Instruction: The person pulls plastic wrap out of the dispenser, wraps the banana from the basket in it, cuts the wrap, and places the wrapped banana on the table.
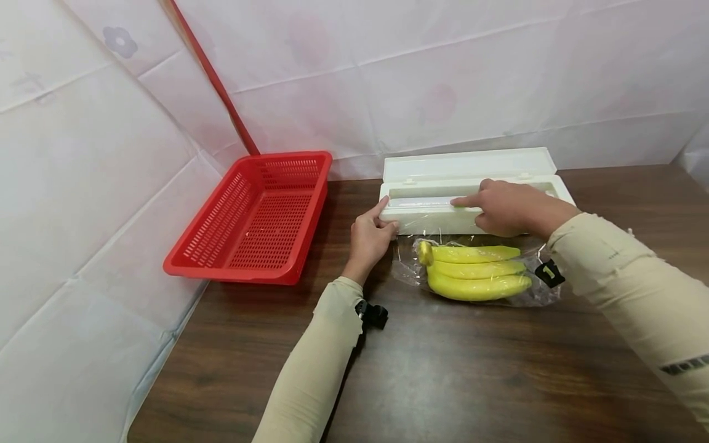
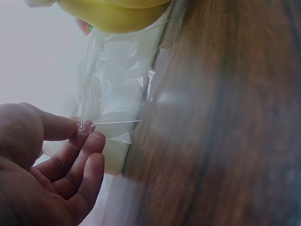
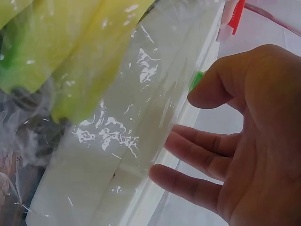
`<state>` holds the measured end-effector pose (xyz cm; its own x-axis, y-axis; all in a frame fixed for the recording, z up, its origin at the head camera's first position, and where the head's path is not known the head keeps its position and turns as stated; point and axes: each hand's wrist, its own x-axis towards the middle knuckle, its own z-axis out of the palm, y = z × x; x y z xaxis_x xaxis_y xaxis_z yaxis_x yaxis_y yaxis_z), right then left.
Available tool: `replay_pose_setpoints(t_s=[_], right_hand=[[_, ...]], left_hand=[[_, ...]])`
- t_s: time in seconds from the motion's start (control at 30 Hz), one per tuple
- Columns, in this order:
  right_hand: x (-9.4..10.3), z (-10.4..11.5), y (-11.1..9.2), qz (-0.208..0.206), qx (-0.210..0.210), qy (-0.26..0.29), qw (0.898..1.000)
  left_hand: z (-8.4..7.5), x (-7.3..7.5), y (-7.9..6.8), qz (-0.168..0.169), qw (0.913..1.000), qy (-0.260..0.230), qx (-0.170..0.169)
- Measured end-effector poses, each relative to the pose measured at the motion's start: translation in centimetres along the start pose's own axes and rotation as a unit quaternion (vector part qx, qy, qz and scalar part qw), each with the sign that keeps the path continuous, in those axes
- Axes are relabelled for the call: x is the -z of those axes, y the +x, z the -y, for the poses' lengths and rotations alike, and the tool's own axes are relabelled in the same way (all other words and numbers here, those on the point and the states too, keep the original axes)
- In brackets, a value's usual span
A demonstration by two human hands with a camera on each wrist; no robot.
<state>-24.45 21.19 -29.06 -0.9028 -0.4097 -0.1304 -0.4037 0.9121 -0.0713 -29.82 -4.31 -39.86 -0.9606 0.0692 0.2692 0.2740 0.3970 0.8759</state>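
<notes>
A long white plastic wrap dispenser (image 1: 426, 221) stands with its lid (image 1: 471, 163) raised. Clear film (image 2: 113, 89) hangs over its front. At the dispenser's left end my left hand (image 1: 372, 237) pinches the film's edge between thumb and fingertips. A green slider (image 3: 196, 81) sits on the front rail; my right hand (image 1: 504, 206) holds it at thumb and forefinger, though the grip is partly hidden. Its other fingers hang over the dispenser's front. Close in front, a bunch of yellow bananas (image 1: 476, 280) lies under or inside clear film.
To the left, a red plastic basket (image 1: 288, 274) with slotted walls stands on the dark wooden table (image 1: 443, 375). A red strip (image 1: 216, 80) runs up the pale cloth wall (image 1: 443, 74) behind it. Wrist straps show at both sleeves.
</notes>
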Motion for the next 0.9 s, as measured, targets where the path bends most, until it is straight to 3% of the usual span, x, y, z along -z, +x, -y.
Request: replay_pose_setpoints(t_s=[0.9], right_hand=[[-0.55, -0.8, -0.46, -0.07, 0.058, 0.005, 0.996]], left_hand=[[0.08, -0.01, 0.07, 0.003, 1.0, -0.005, 0.004]])
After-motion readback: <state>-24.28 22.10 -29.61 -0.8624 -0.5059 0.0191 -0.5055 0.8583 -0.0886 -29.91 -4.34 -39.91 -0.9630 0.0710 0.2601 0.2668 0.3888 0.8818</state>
